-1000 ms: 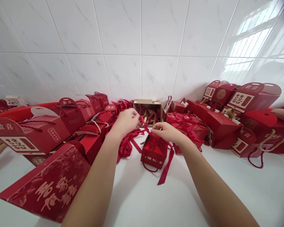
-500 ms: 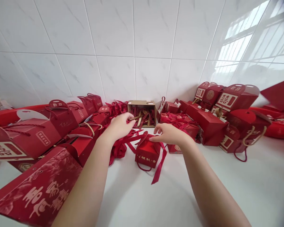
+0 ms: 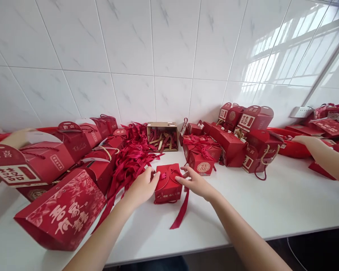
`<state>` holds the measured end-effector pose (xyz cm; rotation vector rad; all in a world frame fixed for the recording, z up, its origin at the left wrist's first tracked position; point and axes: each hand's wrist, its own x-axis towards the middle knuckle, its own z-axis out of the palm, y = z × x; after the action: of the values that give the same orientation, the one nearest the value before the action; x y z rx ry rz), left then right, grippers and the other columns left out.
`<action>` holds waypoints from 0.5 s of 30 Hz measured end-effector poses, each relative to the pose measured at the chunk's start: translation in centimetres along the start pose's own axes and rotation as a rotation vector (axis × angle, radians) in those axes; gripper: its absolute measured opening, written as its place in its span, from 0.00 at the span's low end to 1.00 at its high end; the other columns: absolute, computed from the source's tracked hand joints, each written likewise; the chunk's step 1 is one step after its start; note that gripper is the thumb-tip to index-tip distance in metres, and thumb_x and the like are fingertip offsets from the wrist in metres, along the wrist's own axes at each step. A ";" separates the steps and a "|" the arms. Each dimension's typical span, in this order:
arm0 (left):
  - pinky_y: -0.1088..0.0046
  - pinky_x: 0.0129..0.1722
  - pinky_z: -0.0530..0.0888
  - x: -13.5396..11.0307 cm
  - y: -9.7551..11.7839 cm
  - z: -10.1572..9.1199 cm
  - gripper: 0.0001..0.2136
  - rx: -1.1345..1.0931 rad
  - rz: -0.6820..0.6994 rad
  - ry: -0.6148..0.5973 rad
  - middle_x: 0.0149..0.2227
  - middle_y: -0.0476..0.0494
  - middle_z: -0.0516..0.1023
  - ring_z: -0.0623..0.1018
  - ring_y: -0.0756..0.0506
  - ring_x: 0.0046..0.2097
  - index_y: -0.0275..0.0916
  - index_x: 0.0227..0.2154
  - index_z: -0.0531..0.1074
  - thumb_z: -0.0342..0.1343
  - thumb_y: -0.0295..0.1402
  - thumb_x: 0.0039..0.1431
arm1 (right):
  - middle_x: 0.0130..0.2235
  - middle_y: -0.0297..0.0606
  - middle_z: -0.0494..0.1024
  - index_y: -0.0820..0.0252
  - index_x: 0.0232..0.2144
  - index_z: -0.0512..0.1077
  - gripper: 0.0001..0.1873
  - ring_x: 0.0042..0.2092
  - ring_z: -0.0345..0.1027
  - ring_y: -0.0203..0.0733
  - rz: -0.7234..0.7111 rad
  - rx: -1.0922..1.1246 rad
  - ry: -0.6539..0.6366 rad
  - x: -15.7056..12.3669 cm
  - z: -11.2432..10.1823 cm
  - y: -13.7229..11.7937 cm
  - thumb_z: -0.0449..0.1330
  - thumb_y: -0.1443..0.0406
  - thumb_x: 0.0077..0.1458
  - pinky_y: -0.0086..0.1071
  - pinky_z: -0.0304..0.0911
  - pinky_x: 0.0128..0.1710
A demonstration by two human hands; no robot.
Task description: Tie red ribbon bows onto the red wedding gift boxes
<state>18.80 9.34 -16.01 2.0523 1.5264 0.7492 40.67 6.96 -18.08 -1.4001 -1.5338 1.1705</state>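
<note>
A small red gift box [image 3: 167, 194] with gold lettering stands upright on the white table in front of me. Its rounded top flaps are folded over, and a dark red ribbon [image 3: 181, 213] passes through the top and trails down the right front. My left hand [image 3: 142, 188] has its thumb and fingers closed on the box's left upper edge. At the opposite side, my right hand [image 3: 198, 184] grips the right upper edge, thumb over the top. Whether its fingers also catch the ribbon, I cannot tell. A red cord handle hangs low on the box's front.
Loose red ribbons [image 3: 127, 160] are heaped to the left, by an open carton [image 3: 169, 128] of strips. Gift boxes stand at left [image 3: 62, 214] and right [image 3: 228, 145]. Other people's hands show at far left [image 3: 12, 140] and far right [image 3: 313, 148]. The table edge [image 3: 209, 248] runs in front.
Both hands have come down onto the gift box's sides; the left came back from near the carton. The view has shifted, showing more of the right side and the table's front edge.
</note>
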 end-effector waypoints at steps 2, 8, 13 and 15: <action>0.69 0.32 0.66 -1.1 0.0 -0.7 0.17 0.016 -0.010 -0.056 0.27 0.48 0.72 0.73 0.43 0.32 0.42 0.26 0.62 0.42 0.50 0.60 | 0.30 0.30 0.69 0.57 0.49 0.60 0.34 0.26 0.63 0.34 0.029 0.049 -0.056 -0.8 -0.3 0.0 0.63 0.45 0.48 0.30 0.58 0.29; 0.74 0.24 0.55 -2.1 -0.1 -2.8 0.22 -0.214 -0.087 -0.096 0.19 0.55 0.56 0.59 0.51 0.24 0.40 0.19 0.59 0.52 0.54 0.53 | 0.19 0.23 0.52 0.56 0.21 0.54 0.28 0.21 0.45 0.30 -0.023 0.204 -0.112 -1.5 -1.6 0.6 0.58 0.42 0.50 0.29 0.51 0.25; 0.76 0.20 0.50 -2.3 0.2 -3.8 0.23 -0.436 -0.156 -0.079 0.18 0.56 0.56 0.53 0.54 0.20 0.40 0.19 0.59 0.59 0.53 0.45 | 0.20 0.23 0.48 0.56 0.19 0.51 0.29 0.22 0.41 0.29 -0.096 0.123 -0.020 -1.6 -2.7 0.5 0.60 0.45 0.49 0.28 0.42 0.22; 0.76 0.20 0.49 -2.4 0.1 -3.9 0.25 -0.480 -0.160 -0.094 0.17 0.58 0.53 0.52 0.55 0.20 0.40 0.17 0.55 0.62 0.53 0.42 | 0.20 0.23 0.48 0.57 0.18 0.53 0.29 0.22 0.40 0.29 -0.110 0.065 0.003 -1.8 -3.2 0.3 0.61 0.45 0.49 0.28 0.39 0.22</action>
<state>15.70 7.22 -13.47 1.5707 1.2879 0.8463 44.03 5.65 -17.32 -1.2584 -1.5365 1.1411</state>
